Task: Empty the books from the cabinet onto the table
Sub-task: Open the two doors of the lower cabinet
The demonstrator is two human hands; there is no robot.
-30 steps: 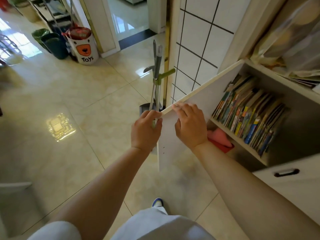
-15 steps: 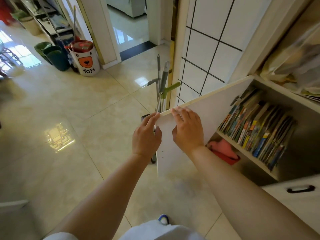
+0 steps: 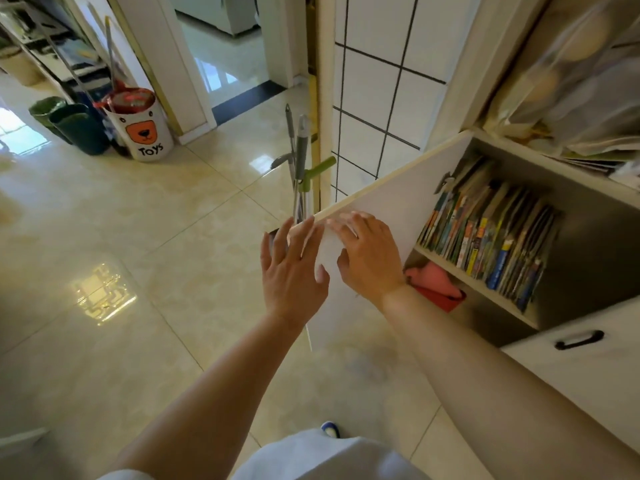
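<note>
Head view: glossy tiled floor [image 3: 145, 237]; open cabinet [image 3: 588, 209]

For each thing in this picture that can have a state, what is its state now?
Cabinet door: swung open.
Books: on the upper shelf, upright, leaning, none taken out.
Pink cloth: on the lower shelf.
Drawer: shut.
Left hand: open, fingers spread, at the door's edge.
Right hand: flat on the door, holding nothing.
Toy bin: upright, full.
</note>
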